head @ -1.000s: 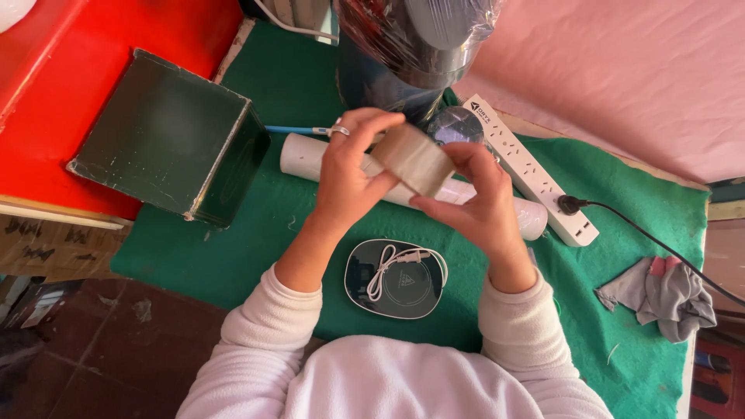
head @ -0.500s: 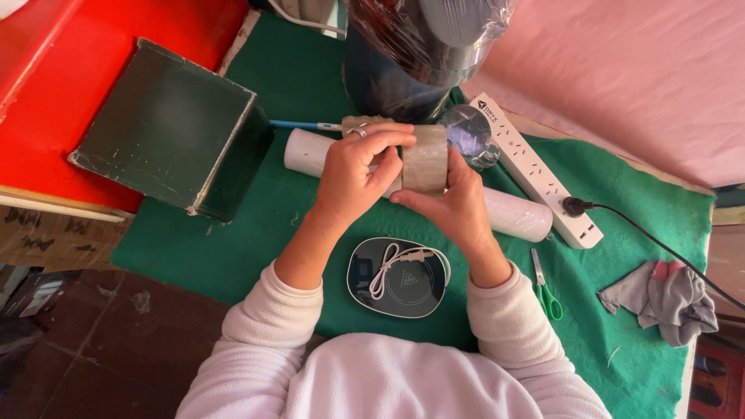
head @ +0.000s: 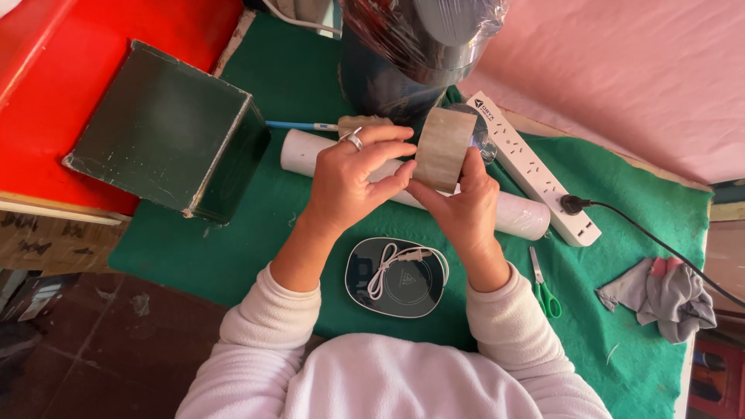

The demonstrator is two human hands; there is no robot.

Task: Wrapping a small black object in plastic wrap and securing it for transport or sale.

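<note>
Tape roll [head: 444, 149] is up off the table between both our hands, over the white tube [head: 512, 213] that lies across the green cloth [head: 233, 248]. Our right hand [head: 466, 213] cups it from below with the thumb up against its side, so it's closed around the roll. Our left hand [head: 353, 178] has its fingertips and thumb pressed onto the near edge of the brown band, like we're pinching at the surface there; we can't tell if a loose end is caught.

Handling-wise we'd guess it's light and stiff, a cardboard core with glossy wrap, so slick on the outer face and easy to let spin. Best hold looks like the two flat rims or a finger through the core, not the shiny band.

Room is tight up top: the dark jug wrapped in plastic film [head: 411, 54] sits just behind, with the white power strip [head: 535, 167] and its black plug [head: 573, 205] to the right. The brush [head: 326, 125] lies just past the tube. Dark green box [head: 167, 132] is to the left, well apart. Nearer us there's the round black pad with a coiled white cord [head: 397, 275] and green scissors [head: 545, 285]. The grey rag [head: 667, 295] sits near the far right edge.
</note>
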